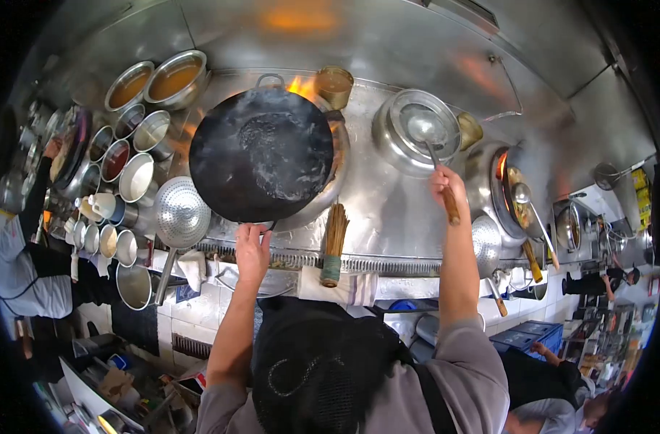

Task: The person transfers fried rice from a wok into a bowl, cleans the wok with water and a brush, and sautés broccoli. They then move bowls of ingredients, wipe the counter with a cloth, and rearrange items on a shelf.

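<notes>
My left hand [252,254] is closed at the near loop handle of a large black wok [221,155]. Steam rises from the wok, and a little foamy liquid moves over its dark inside. In my right hand [444,182] is a ladle [451,208], gripped by its wooden handle. The ladle's bowl end reaches into a round metal pot [386,137] to the right of the wok. A bamboo wok brush [335,246] lies at the counter edge between my hands. Left of the wok rests a perforated metal strainer [182,213].
Flames [301,87] burn behind the wok. Metal bowls of brown liquid [174,78] and several seasoning containers [136,177] stand at left. Another wok [517,195] sits over fire at right. A folded cloth [355,286] lies on the front edge. Other people work on both sides.
</notes>
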`<state>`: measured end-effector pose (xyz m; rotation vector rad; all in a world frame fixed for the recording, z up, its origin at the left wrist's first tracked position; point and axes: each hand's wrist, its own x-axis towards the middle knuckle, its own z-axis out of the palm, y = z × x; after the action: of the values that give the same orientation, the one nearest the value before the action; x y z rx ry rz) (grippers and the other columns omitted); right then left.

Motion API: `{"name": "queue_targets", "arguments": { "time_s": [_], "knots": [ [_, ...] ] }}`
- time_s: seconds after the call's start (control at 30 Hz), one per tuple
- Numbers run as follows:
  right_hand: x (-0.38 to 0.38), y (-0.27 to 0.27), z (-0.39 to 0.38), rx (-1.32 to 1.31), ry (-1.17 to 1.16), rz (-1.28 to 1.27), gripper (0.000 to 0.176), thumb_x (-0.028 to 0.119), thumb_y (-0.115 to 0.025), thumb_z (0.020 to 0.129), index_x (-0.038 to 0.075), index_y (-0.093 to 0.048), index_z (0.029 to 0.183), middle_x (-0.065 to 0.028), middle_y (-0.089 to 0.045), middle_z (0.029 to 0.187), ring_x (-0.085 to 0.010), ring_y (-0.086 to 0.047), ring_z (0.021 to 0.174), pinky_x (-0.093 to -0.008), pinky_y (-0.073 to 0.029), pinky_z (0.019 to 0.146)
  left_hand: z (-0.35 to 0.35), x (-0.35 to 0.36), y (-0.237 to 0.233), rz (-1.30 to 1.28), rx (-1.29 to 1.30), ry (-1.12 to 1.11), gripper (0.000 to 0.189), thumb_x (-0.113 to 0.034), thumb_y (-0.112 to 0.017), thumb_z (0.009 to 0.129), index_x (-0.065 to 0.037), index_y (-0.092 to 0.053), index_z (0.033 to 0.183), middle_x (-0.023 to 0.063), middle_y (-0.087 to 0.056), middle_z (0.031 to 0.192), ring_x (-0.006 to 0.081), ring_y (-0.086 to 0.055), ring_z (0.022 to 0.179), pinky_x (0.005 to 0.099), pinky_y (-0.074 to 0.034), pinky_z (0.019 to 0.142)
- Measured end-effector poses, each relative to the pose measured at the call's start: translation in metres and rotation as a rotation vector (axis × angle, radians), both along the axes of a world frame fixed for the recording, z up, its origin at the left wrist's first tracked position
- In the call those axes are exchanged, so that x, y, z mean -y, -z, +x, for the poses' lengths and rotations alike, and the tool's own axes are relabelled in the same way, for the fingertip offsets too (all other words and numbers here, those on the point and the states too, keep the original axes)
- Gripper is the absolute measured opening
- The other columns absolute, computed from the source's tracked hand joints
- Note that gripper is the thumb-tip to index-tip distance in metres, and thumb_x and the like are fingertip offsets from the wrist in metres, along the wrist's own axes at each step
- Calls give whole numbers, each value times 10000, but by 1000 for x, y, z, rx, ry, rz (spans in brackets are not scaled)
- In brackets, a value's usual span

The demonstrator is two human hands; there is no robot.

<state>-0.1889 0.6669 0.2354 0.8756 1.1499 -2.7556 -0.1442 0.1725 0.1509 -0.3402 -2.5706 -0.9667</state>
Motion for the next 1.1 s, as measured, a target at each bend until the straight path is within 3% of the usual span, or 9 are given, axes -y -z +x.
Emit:
{"name": "queue_targets", "arguments": {
  "time_s": [0.07, 0.33, 0.4, 0.5, 0.73, 0.8, 0.83, 0.9, 1.1],
  "knots": [
    [2, -9, 17, -78, -156, -277, 235, 161, -462, 992, 105, -438, 765, 53, -398, 571, -42, -367, 434, -212, -345, 415, 0, 0, -1, -5, -6, -24, 171, -70, -710, 795, -51, -603, 927, 155, -552, 969, 376, -553, 924, 465, -457, 786],
    [103, -80, 58, -88, -349, -472, 248, 197, -472, 990, 82, -463, 770, 41, -423, 558, -55, -399, 406, -210, -387, 377, 0, 3, -4, 46, 3, 24, 159, -80, -697, 816, -54, -588, 929, 158, -547, 966, 388, -548, 905, 469, -444, 792],
    [132, -79, 53, -97, -391, -174, 119, 140, -526, 957, 26, -508, 986, 10, -462, 629, -49, -400, 419, -219, -362, 359, 0, 3, -5, 37, 6, 25, 169, -85, -696, 818, -56, -585, 942, 158, -543, 972, 392, -547, 904, 473, -444, 791],
    [183, -75, 49, -62, -360, 206, 685, 50, -583, 894, 2, -207, 1464, -14, -458, 669, -63, -392, 426, -238, -331, 344, 0, 4, -4, 43, 10, 37, 163, -89, -696, 820, -54, -585, 935, 159, -544, 971, 389, -549, 907, 471, -445, 793],
    [183, 5, 36, -135, -474, 826, 657, 64, -601, 910, 92, -314, 1500, -83, -617, 815, -97, -490, 463, -279, -420, 402, 0, 2, -6, 51, 32, 29, 154, -74, -692, 822, -47, -586, 930, 158, -550, 966, 372, -563, 904, 451, -451, 791],
    [150, 32, 30, -425, -217, 1442, 633, 132, -604, 910, 143, -353, 1491, -93, -629, 677, -144, -528, 441, -322, -445, 449, 0, 1, -6, 33, 22, 35, 154, -71, -691, 822, -46, -587, 933, 157, -552, 962, 369, -566, 904, 445, -452, 791],
    [140, 27, 25, -548, -54, 1668, 642, 132, -608, 898, 184, -358, 1488, -205, -686, 756, -248, -651, 550, -379, -499, 553, -1, 1, -5, 29, 24, 26, 153, -72, -690, 822, -46, -589, 934, 156, -552, 957, 368, -565, 906, 444, -452, 789],
    [116, 0, 27, -12, -186, 1648, 634, 133, -592, 893, 172, -359, 1482, -298, -665, 884, -358, -701, 787, -439, -525, 686, 0, -1, -6, 25, 36, 6, 147, -74, -685, 825, -45, -593, 936, 155, -552, 947, 371, -559, 910, 449, -446, 793],
    [6, 60, -13, 266, -8, 1939, 578, 176, -571, 880, 143, -400, 1431, -314, -654, 878, -476, -647, 782, -523, -525, 687, 0, -3, -7, 11, 36, -3, 136, -74, -675, 830, -45, -588, 930, 155, -551, 942, 372, -549, 912, 450, -436, 802]
  ]
}}
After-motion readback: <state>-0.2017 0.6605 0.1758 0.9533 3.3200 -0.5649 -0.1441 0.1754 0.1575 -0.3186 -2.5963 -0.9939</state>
